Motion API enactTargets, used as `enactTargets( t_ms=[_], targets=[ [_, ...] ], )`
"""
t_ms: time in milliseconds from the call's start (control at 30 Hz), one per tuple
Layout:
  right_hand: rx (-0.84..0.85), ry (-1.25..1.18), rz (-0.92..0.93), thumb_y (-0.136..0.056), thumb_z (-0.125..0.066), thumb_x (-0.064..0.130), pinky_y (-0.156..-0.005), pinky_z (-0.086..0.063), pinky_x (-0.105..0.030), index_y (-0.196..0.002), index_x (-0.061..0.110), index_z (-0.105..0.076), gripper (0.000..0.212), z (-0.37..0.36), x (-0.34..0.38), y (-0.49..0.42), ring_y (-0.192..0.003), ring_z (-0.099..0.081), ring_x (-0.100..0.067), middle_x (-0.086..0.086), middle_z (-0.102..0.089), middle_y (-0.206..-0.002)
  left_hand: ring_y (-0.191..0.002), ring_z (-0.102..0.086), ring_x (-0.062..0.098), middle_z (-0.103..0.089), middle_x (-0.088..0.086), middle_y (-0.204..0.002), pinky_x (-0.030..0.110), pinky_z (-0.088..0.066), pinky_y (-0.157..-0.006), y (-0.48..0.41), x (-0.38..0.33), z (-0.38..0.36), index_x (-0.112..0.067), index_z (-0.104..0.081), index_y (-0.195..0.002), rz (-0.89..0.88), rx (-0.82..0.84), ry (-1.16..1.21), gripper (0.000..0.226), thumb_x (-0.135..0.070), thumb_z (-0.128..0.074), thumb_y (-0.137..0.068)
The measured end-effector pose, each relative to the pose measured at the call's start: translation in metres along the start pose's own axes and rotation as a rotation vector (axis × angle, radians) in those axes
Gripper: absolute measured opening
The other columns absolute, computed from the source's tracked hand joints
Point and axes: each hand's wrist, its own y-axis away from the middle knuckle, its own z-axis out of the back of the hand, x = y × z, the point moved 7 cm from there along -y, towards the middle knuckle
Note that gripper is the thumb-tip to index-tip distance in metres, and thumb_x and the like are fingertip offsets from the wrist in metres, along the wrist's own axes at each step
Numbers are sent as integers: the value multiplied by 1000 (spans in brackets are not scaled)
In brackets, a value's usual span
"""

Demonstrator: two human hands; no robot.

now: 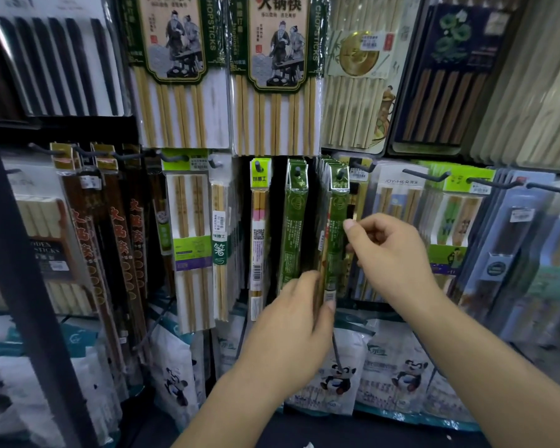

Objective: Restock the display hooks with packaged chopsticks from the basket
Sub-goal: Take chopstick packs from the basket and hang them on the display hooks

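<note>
Hanging straight up and down just right of the frame's centre, the green chopstick pack [335, 240] has its top hole at the hook [339, 173], though I can't tell if it's fully seated. The left hand [291, 321] has its fingers [328, 307] clamped on the bottom end from lower left. The right hand [392, 250] pinches the pack's right edge at mid-height, so it's the one nearer the hook, I'd say.

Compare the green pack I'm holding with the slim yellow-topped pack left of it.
The green pack has a green printed wrapper; the yellow-topped pack is clear with a white label. Your right hand and left hand grip the green pack; the yellow-topped pack hangs untouched. Both are narrow, on hooks.
</note>
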Motion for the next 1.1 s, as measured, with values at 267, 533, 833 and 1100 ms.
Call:
enactTargets(
  t_ms=[267,533,833,1100],
  targets=[
    [237,-240,-85,-102,-45,53,-83,-37,-2,-137,49,-42,35,-23,-37,15,-108,-43,32,40,-45,-127,-153,-28,14,-19,-6,-172,33,-27,-116,-29,-19,-14,-42,1,-161,196,96,396,77,-73,-30,-98],
    [376,-492,-212,-81,-33,86,-125,-23,-46,-157,51,-21,85,-56,-46,14,-150,-26,-2,20,-24,-165,-126,-27,0,-27,-7,-168,29,-24,-104,-75,-17,-18,-40,-6,-163,295,-97,716,77,-71,-35,-100],
    [388,-694,-373,-79,-33,86,-124,-24,-43,-151,51,-36,81,-87,-42,4,-148,-28,-3,17,-33,-163,-127,-32,-2,-32,-12,-165,30,-29,-103,-92,-9,-32,-47,-16,-161,324,-175,970,73,-67,-49,-98],
    [352,-659,-369,-98,-25,74,-125,-21,-43,-157,44,-30,66,-91,-46,-4,-151,-26,-8,12,-30,-165,-124,-39,1,-38,-9,-163,29,-33,-99,-96,-6,-29,-40,-22,-162,346,-206,1006,75,-64,-53,-98]
  ],
)
